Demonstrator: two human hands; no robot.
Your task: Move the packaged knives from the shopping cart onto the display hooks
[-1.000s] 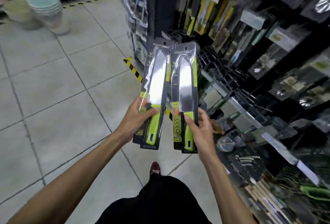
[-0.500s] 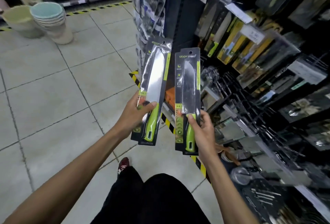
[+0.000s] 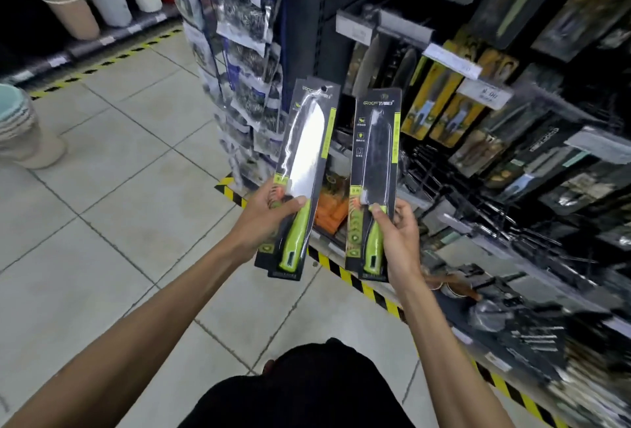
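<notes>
Two packaged knives with green handles on black cards stand upright in front of me. My left hand (image 3: 266, 219) grips the lower part of the left packaged knife (image 3: 304, 154), whose wide blade shines; more cards seem stacked behind it. My right hand (image 3: 397, 240) holds the right packaged knife (image 3: 374, 161) near its handle, thumb on the front. Both packs are close to the dark display rack (image 3: 478, 188) with bare wire hooks (image 3: 440, 171) at the right. No shopping cart is in view.
Yellow-carded knives (image 3: 440, 103) and price tags hang on the upper rack. Bagged scrubbers (image 3: 249, 62) hang on the rack's end panel. Black-and-yellow tape (image 3: 355, 281) edges the rack base. Stacked buckets (image 3: 20, 130) stand on the tiled floor at the left.
My view has swung up and towards the rack. Both hands have carried the packs a little higher and closer to the shelves, and the packs have drawn slightly apart.
</notes>
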